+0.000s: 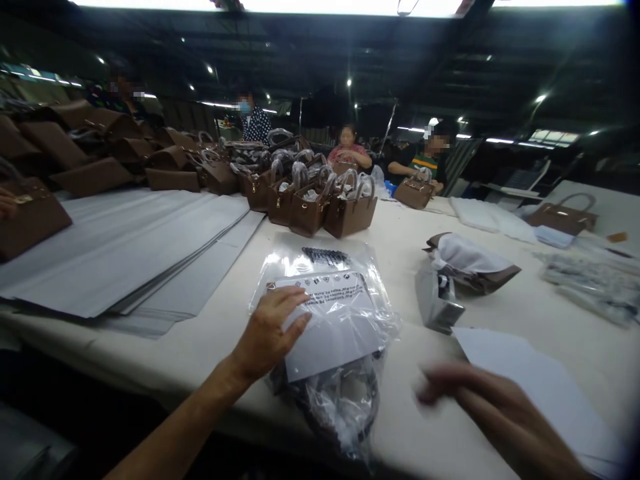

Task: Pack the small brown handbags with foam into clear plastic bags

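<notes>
A handbag in a clear plastic bag (320, 260) lies flat in front of me, its wrapped handles (345, 400) toward the table's near edge. Over it is a white sheet (330, 340), and dark printing shows on the plastic. My left hand (275, 327) rests on the sheet's left side with fingers stretched out. To the right, my right hand (465, 393) is smeared by motion above the table, apart from the bag and near some white paper (530, 380). Its fingers are too blurred to read.
Flat grey-white sheets (125, 240) are stacked at left. Several brown handbags (350, 213) stand beyond the plastic bag, with more piled at back left. A silver-grey box (435, 300) and a partly covered brown bag (475, 267) sit right. Co-workers are across the table (395, 267).
</notes>
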Motion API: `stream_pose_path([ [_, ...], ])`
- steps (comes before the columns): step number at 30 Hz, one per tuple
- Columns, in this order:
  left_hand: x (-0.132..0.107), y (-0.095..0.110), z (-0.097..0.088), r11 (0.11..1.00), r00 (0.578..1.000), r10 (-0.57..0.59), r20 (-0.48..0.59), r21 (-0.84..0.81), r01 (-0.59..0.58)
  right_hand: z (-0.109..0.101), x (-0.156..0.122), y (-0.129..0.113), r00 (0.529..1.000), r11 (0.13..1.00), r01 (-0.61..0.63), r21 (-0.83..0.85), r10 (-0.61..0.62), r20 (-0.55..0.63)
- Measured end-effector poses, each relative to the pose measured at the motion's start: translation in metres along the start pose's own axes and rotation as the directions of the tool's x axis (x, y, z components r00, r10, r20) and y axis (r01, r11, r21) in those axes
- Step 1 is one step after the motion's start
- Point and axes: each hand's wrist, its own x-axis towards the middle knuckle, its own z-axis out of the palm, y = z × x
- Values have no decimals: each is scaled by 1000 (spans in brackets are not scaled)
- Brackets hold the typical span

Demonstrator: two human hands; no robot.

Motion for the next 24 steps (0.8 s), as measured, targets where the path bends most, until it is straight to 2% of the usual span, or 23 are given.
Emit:
stream_pose_path([
  [2,-3,12,15,984,983,142,114,93,-153,9,8,-12,999,1000,9,-18,-10,-34],
  [5,-8,23,30,938,913,277,300,121,-324,30,3,-27,993,996,82,-32,-85,-83],
  [7,-12,25,34,906,861,355,364,95,-413,44,-7,-32,978,977,206,-61,-207,-18],
  [9,-16,22,34,879,828,416,375,67,-472,54,-17,-31,945,940,321,-113,-310,108],
  [11,-18,18,32,874,825,431,366,58,-482,59,-26,-28,939,929,326,-173,-298,172],
  [14,-19,18,33,905,874,372,313,88,-417,63,-34,-25,964,937,256,-236,-229,137],
  [16,-19,23,36,931,909,309,280,108,-350,67,-37,-27,963,933,258,-251,-227,145],
  [18,-18,31,38,949,925,251,286,114,-293,70,-39,-28,956,925,280,-258,-243,165],
  [21,-17,38,40,954,900,233,369,94,-286,69,-41,-28,962,945,255,-204,-226,155],
  [24,-18,35,38,945,860,265,437,58,-321,55,-42,-21,972,986,159,-48,-148,181],
])
